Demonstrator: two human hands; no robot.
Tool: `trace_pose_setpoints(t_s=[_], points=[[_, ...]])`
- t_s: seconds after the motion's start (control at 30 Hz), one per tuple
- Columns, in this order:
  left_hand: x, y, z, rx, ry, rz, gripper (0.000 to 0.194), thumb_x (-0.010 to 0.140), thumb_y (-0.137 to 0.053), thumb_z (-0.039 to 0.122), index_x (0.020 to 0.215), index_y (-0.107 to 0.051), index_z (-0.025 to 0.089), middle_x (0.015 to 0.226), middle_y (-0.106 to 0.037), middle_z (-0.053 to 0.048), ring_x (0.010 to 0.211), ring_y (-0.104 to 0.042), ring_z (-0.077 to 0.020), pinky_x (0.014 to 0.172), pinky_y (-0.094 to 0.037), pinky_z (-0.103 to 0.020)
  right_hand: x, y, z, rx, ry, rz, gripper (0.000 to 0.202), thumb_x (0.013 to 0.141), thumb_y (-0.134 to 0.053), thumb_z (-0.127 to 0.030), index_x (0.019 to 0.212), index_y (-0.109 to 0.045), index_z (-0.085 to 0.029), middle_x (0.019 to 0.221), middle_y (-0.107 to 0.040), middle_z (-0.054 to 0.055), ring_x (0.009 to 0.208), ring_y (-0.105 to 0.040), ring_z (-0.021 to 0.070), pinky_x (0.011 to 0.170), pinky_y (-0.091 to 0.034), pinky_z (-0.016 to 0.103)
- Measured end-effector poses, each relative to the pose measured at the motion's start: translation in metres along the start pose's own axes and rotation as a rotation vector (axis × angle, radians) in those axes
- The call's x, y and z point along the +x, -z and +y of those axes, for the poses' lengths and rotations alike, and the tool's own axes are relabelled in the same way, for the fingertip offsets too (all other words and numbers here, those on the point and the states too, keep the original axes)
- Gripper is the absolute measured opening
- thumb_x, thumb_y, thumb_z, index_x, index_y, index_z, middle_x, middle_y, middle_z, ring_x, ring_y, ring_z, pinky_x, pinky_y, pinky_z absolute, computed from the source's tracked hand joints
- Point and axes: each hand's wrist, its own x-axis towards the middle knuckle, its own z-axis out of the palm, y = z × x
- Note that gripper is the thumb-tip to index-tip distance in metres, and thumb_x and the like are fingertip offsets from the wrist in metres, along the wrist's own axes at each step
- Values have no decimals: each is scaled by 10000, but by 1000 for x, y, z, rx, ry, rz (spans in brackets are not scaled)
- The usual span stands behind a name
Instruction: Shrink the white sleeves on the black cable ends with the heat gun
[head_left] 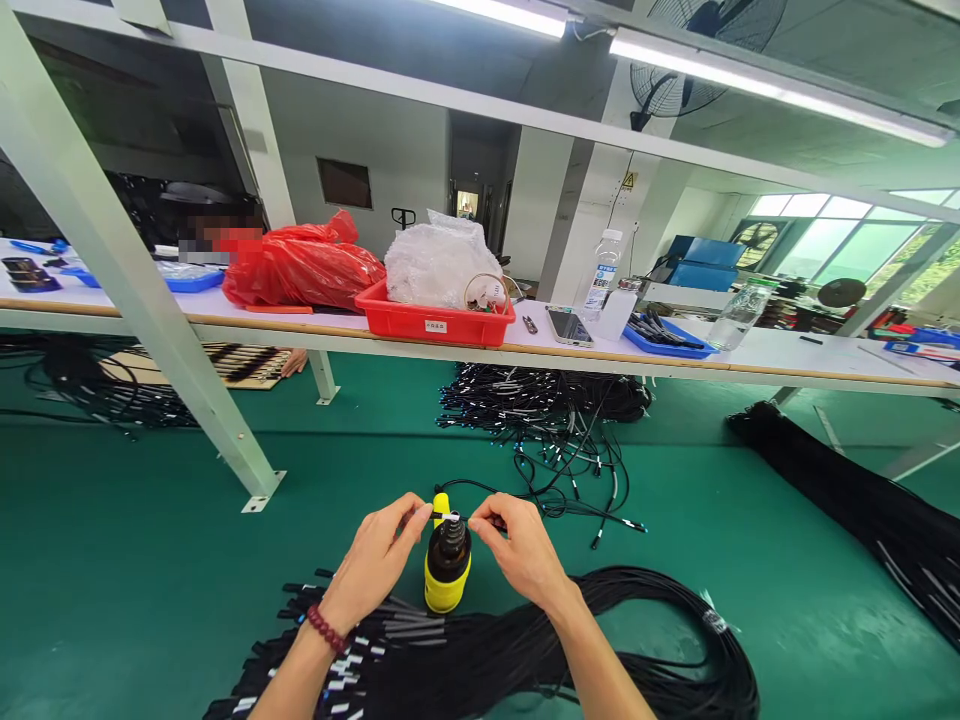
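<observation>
My left hand (375,555), with a dark red bead bracelet at the wrist, pinches the black end of a thin cable. My right hand (521,550) pinches the same cable a little further along. Between the fingertips a white sleeve (450,517) shows on the cable, right above the ribbed nozzle of a yellow and black heat gun (446,580) that stands nozzle up; I cannot tell whether they touch. Beneath my forearms lies a large bundle of black cables (480,665), with white labels and grey sleeves at its left end.
Behind my hands, more black cables (525,400) are heaped on the green surface. A raised white shelf (712,365) crosses the view, bearing a red tray (435,325), a red bag (300,265), a phone (568,326) and bottles. A slanted white post (172,300) stands left; another cable bundle (847,500) lies right.
</observation>
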Motion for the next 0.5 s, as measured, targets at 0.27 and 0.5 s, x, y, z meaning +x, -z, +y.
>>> trace_pose_setpoints(t_s=[0.27,0.5], points=[[0,-1,1,6,17,-15,489,957,-287,561,647,-451,220,612,-489,36,600,-471,-162,620,-348,-268,-2,4,-3,-27,32,-31,248,964,-500,-198,773,-658,-190,745,-636,-6,705,-535,142,645,-333,257],[0,-3,2,11,-9,-5,393,932,-342,541,774,-515,225,656,-485,41,622,-449,-162,616,-350,-263,2,-4,5,4,-9,52,164,909,-576,-192,769,-658,-176,723,-631,3,694,-552,149,614,-366,246]])
